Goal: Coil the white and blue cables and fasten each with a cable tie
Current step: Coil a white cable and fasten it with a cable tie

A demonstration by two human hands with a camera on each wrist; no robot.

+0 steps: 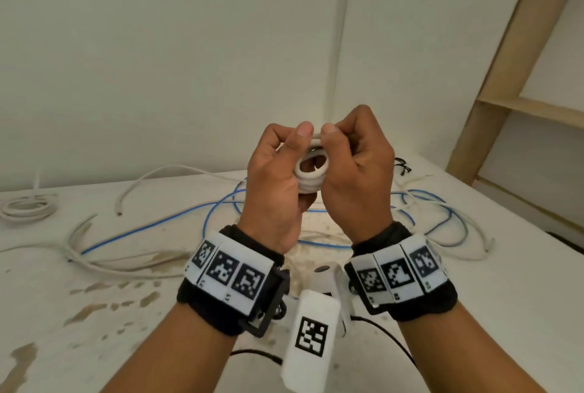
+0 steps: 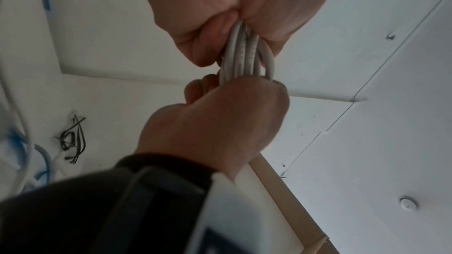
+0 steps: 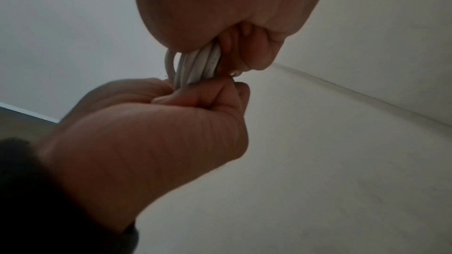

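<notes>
A small white cable coil (image 1: 311,171) of several loops is held up in the air above the table, between both hands. My left hand (image 1: 297,146) grips its left side, thumb on top. My right hand (image 1: 338,146) pinches the top right of the coil with curled fingers. The left wrist view shows the coil's loops (image 2: 244,57) squeezed between the two fists, and the right wrist view shows the loops (image 3: 195,65) the same way. Whether a tie is on this coil I cannot tell. The blue cable (image 1: 221,212) lies in loose loops on the table under the hands.
Loose white cable (image 1: 126,266) trails over the stained white table (image 1: 94,329). Another white coil (image 1: 27,207) lies at the far left. Black cable ties (image 1: 401,165) sit at the back right near the wall. A wooden shelf frame (image 1: 505,76) stands on the right.
</notes>
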